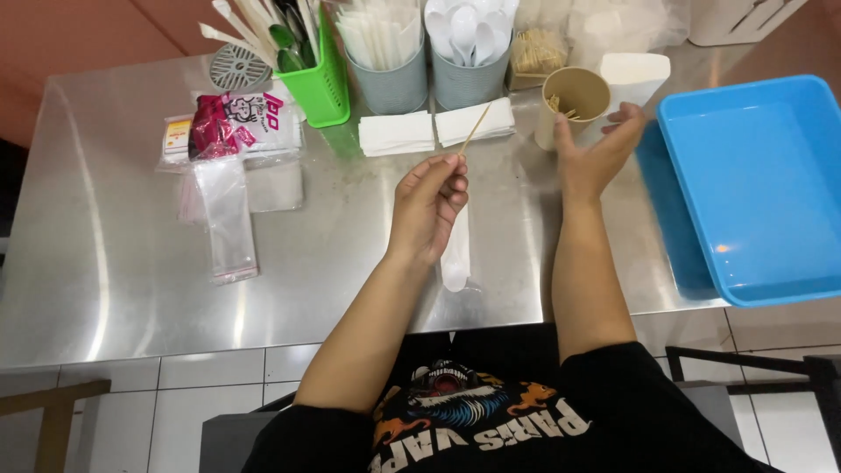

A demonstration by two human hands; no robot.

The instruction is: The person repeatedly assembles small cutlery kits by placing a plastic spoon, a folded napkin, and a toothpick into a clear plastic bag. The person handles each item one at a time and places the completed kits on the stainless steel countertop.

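Left fingers: the left hand [427,203] is pinching a thin wooden toothpick [475,129] between thumb and fingertips, the stick slanting up toward one o'clock.
Right fingers: the right hand [591,153] is curling loosely open around the near side of a tan paper cup [574,98], thumb touching its left wall, fingers spreading to the right; it is gripping nothing firmly that I can tell.
Cup: it is standing upright at twelve o'clock from the right hand, holding more toothpicks.
Under the left hand: a white plastic spoon in a clear sleeve [455,250] is lying on the steel table [114,263], running toward six o'clock.
Napkins: two white stacks [435,130] are lying at twelve o'clock from the left hand.
Holders: two grey tubs [425,74] of wrapped cutlery and white spoons are standing beyond the napkins; a green basket [315,83] is standing at eleven o'clock.
Bags: clear plastic sleeves [226,215] are lying at nine o'clock.
Trays: stacked blue trays [753,184] are sitting at three o'clock from the right hand.
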